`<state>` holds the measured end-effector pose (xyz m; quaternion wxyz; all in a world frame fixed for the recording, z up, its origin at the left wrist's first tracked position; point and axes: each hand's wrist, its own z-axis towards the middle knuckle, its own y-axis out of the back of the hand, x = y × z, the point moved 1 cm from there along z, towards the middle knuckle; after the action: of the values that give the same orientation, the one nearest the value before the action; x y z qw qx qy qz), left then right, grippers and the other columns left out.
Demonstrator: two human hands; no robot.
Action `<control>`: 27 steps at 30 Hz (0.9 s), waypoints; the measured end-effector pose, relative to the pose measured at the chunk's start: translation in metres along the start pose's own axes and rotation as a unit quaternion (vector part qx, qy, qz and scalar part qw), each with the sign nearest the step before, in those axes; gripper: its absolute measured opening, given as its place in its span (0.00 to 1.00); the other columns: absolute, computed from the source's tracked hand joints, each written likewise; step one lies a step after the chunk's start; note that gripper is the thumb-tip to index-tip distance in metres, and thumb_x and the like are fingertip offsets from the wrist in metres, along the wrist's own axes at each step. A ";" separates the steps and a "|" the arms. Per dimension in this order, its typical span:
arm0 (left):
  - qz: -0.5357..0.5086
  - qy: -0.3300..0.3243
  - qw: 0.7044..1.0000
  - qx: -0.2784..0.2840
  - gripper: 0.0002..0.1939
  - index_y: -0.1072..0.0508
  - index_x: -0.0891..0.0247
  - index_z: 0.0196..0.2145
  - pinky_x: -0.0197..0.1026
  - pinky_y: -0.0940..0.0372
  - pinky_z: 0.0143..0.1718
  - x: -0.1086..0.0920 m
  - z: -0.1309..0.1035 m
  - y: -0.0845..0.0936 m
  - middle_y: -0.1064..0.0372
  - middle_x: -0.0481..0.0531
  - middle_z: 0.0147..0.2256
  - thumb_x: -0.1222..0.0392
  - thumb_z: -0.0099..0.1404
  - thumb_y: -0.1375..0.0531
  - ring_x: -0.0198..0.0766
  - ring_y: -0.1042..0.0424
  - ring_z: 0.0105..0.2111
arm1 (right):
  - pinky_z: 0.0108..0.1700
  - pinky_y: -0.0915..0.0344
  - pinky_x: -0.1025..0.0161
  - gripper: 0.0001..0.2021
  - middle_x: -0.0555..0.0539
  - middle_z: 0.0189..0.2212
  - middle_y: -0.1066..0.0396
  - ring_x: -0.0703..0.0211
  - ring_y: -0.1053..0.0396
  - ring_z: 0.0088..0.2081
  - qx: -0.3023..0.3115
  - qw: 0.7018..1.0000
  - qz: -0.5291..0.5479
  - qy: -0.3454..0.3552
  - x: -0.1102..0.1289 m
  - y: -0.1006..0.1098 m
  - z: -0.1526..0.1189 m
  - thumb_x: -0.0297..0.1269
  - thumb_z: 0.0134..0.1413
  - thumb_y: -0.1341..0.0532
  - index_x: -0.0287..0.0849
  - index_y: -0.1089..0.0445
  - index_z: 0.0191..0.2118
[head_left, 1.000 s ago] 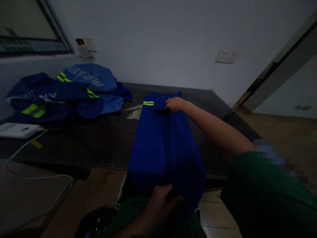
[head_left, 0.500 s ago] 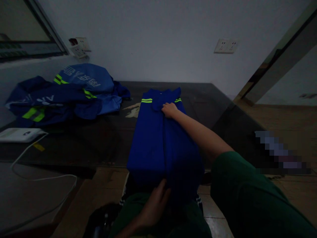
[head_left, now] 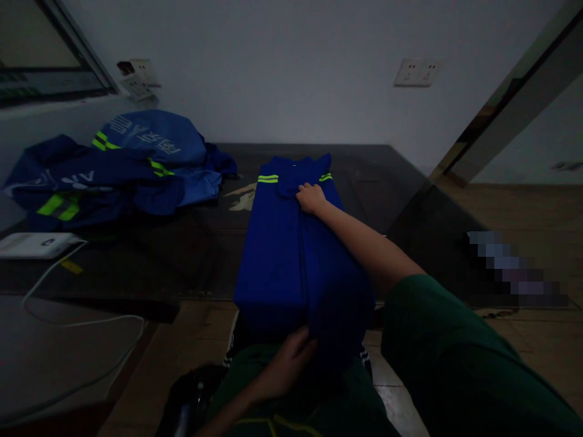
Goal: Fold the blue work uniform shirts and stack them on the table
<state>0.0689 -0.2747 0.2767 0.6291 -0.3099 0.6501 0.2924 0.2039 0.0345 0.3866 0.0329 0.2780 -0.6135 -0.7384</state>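
A blue work jacket (head_left: 273, 255) with yellow-green striped bands lies front up on the dark table, folded narrow, its collar toward the wall. Its lower end hangs over the table's near edge toward my lap. My right hand (head_left: 311, 198) rests just below the collar, fingers curled on the front seam. Down at the hanging end, my left hand (head_left: 291, 361) pinches the same front seam near the hem. Deep shadow hides part of the lower right of the jacket.
More blue garments with yellow-green bands (head_left: 113, 176) lie heaped on the table's (head_left: 200, 261) left. A white device (head_left: 39, 244) with a cable (head_left: 91, 323) sits at the left edge. A blurred-out object (head_left: 510, 264) lies at the right. Sockets (head_left: 416, 73) are on the wall.
My left hand has shifted slightly right along the hem, and the hanging right part of the jacket has moved a little. My right hand stays below the collar. The view has tilted slightly.
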 end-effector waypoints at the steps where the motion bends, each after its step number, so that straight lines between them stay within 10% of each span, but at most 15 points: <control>1: -0.011 0.012 1.000 0.003 0.25 0.30 0.63 0.55 0.48 0.46 0.61 0.004 -0.001 -0.001 0.35 0.57 0.57 0.45 0.68 0.49 0.48 0.38 0.57 | 0.49 0.40 0.53 0.16 0.34 0.51 0.35 0.44 0.40 0.52 -0.004 1.000 -0.003 0.001 -0.001 0.000 -0.001 0.27 0.58 0.48 0.34 0.28 0.48; 8: -0.045 0.025 0.995 -0.084 0.33 0.35 0.67 0.58 0.52 0.48 0.62 -0.003 0.016 -0.021 0.38 0.62 0.59 0.46 0.61 0.39 0.53 0.40 0.59 | 0.47 0.38 0.54 0.16 0.36 0.48 0.31 0.46 0.38 0.50 -0.023 0.999 -0.027 0.009 -0.012 0.010 0.001 0.25 0.57 0.48 0.35 0.26 0.46; 14: -0.188 0.068 0.980 -0.010 0.30 0.30 0.67 0.54 0.54 0.41 0.57 -0.021 0.028 -0.035 0.30 0.60 0.51 0.42 0.62 0.41 0.52 0.32 0.52 | 0.48 0.39 0.50 0.18 0.34 0.48 0.32 0.42 0.39 0.51 -0.026 0.999 -0.024 -0.004 -0.020 0.014 0.007 0.24 0.58 0.51 0.34 0.26 0.47; 22: -0.184 0.124 0.974 -0.037 0.34 0.30 0.67 0.53 0.52 0.43 0.58 0.020 0.010 -0.009 0.29 0.58 0.50 0.38 0.58 0.39 0.52 0.33 0.53 | 0.47 0.41 0.51 0.19 0.33 0.50 0.32 0.44 0.38 0.51 -0.041 0.998 0.014 -0.048 0.006 -0.007 0.001 0.25 0.61 0.53 0.34 0.26 0.47; 27: -0.114 0.114 0.987 -0.020 0.33 0.28 0.67 0.52 0.51 0.40 0.55 0.012 0.002 -0.004 0.29 0.57 0.50 0.37 0.60 0.41 0.53 0.33 0.52 | 0.48 0.44 0.49 0.19 0.34 0.49 0.32 0.43 0.39 0.51 -0.086 0.995 0.015 -0.057 0.006 -0.007 0.007 0.25 0.61 0.53 0.33 0.26 0.46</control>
<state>0.0731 -0.2763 0.2647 0.5739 -0.4257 0.6719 0.1950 0.1981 0.0401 0.3788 0.0331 0.2219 -0.5525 -0.8027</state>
